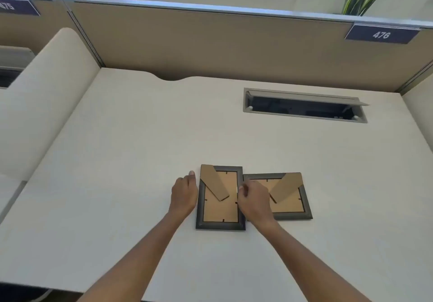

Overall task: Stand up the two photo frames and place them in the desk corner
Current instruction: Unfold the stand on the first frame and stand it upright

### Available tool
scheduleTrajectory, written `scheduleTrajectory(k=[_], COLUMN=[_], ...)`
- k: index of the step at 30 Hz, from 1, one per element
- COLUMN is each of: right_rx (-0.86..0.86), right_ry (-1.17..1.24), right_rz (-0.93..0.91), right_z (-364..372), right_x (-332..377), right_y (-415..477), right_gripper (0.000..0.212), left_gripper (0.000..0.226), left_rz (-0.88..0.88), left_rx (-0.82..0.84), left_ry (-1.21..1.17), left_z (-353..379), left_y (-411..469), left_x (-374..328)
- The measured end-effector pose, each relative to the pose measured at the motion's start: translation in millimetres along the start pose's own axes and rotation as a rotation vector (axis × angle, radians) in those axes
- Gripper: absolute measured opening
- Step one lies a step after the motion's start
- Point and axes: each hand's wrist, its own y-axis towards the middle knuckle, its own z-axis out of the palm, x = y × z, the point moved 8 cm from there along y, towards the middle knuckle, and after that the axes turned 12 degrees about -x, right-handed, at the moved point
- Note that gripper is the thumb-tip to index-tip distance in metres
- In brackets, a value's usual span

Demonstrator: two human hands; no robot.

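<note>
**Two frames face down, both hands on the left one**

Biggest thing here is the pale desk (131,161), which fills most of the view, with a tan partition wall (210,43) running along the back and a cream side panel (46,95) closing off the left. So the back-left corner sits up where those two meet, well away from the frames. There's a blue tag reading 476 (381,34) on the top right of the partition, and some green leaves poking over it on both sides. Set into the desk on the right is a cable hatch (304,106) with its lid tipped open.

The frames are both lying flat, backs up, near the front middle of the desk. The left frame (220,210) is in portrait, the right frame (293,204) is landscape, and their edges touch or slightly overlap, can't tell which. Each one has a cardboard stand; whether the stands lie flat against the backs or are lifted a bit, I can't tell.

The left hand (184,196) is curled loosely against the left edge of the left frame, thumb up, not really clamped on it. The right hand (254,202) is on the seam between the two frames with fingertips pinched at the left frame's right edge, but honestly can't tell if it's actually got a grip.
</note>
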Motion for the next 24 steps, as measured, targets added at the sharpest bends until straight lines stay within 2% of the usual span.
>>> scheduleTrajectory(k=[5, 12, 16, 24], right_rx=[-0.046, -0.076, -0.075, 0.004], right_ry=[-0.051, -0.043, 0.015, 0.103], right_rz=[0.098, 0.177, 0.238, 0.221], right_z=[0, 6, 10, 25], right_x=[3, 12, 11, 21], right_y=[-9, -13, -11, -9], right_gripper=[0.019, 0.023, 0.02, 0.017], left_gripper=[0.048, 0.055, 0.075, 0.077], left_rz=[-0.089, -0.101, -0.171, -0.243], left_rx=[-0.035, -0.04, -0.008, -0.069], left_ry=[-0.006, 0.022, -0.024, -0.037], left_z=[4, 8, 9, -15], left_y=[-7, -12, -12, 0], left_x=[11, 9, 15, 33])
